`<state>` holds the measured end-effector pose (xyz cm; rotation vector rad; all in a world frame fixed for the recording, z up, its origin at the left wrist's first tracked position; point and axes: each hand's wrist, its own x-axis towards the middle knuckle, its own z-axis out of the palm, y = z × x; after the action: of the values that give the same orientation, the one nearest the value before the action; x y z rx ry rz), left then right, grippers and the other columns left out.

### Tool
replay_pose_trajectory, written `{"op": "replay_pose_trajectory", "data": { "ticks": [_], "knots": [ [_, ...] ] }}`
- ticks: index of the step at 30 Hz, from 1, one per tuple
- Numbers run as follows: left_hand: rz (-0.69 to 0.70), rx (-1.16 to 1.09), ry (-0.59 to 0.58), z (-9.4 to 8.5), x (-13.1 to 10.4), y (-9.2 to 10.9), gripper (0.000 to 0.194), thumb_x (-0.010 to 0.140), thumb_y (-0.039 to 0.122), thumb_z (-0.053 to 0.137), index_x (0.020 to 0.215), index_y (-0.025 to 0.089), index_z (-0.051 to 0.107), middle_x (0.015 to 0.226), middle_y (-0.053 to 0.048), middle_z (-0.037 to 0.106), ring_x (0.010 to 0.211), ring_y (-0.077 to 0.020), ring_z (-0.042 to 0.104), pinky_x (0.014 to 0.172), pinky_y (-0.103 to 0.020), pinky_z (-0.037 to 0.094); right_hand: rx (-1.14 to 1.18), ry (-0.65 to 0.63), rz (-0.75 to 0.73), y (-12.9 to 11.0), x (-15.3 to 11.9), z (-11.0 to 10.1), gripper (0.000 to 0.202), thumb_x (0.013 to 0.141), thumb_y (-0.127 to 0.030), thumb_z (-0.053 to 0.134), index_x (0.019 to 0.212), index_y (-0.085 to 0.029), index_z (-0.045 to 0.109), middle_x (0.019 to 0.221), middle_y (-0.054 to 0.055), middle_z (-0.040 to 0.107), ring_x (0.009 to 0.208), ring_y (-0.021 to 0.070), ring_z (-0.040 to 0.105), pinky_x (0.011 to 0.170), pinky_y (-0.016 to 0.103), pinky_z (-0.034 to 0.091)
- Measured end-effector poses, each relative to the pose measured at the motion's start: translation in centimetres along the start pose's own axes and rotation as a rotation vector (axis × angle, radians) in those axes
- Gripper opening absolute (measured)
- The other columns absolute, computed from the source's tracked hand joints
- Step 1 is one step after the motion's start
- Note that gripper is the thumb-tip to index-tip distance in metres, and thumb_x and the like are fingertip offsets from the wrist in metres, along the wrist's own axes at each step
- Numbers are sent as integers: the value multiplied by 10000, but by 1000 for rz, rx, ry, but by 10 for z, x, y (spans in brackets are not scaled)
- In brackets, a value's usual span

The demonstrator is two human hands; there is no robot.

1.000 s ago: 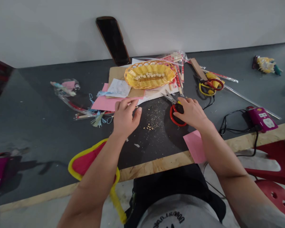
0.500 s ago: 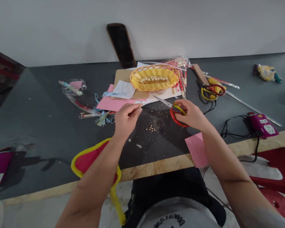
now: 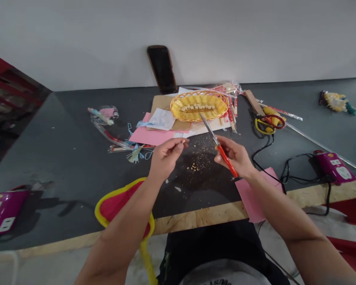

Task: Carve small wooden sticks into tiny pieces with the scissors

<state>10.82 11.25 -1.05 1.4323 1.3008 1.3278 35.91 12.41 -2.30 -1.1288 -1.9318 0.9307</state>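
My left hand (image 3: 167, 157) is closed in a pinch above the grey table (image 3: 86, 174). At its fingertips is a small pale piece (image 3: 183, 141), too tiny to name. My right hand (image 3: 235, 157) grips red-handled scissors (image 3: 226, 160), turned nearly edge-on, with the blades pointing up and left toward the yellow basket (image 3: 200, 114). A row of small pale pieces (image 3: 198, 107) lies in that basket. On the table between my hands are a little pile of cut bits (image 3: 193, 168) and scattered crumbs.
Pink paper (image 3: 150, 135), white paper and cardboard (image 3: 158, 103) lie around the basket. A phone (image 3: 162, 69) leans on the wall. To the right are another pair of scissors (image 3: 269, 123), a cord and a purple box (image 3: 335, 168). A yellow-edged red shape (image 3: 115, 202) sits under my left forearm.
The scissors have turned from showing both handle loops to nearly edge-on, their blades now together. My left hand stays pinched. The whole view has shifted slightly.
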Motion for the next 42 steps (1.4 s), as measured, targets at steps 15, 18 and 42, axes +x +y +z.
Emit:
{"op": "replay_pose_trajectory", "data": {
  "ticks": [15,18,42],
  "knots": [
    [55,9,-50,10,-6,-3,140,837,349,731,884,225,777,968,-63,773,950,-213,703,894,-358,557,-482,-46,-217,-19,-1,6,682,895,-539,645,1467,-198,494,1189,141,647,1129,291,611,1020,457,525],
    [70,20,-53,11,-6,-3,140,845,356,731,859,223,771,962,-61,767,948,-211,704,898,-360,554,-483,-44,-227,-19,-1,6,699,887,-574,650,1452,-184,517,1180,145,655,1115,292,621,1002,451,537],
    [-215,-180,5,14,-7,4,254,739,398,827,904,206,808,723,-16,710,611,-100,547,575,-212,418,-456,27,-235,-12,1,9,804,844,-744,597,1392,-161,531,1151,170,635,1085,327,613,957,518,548]
  ]
}}
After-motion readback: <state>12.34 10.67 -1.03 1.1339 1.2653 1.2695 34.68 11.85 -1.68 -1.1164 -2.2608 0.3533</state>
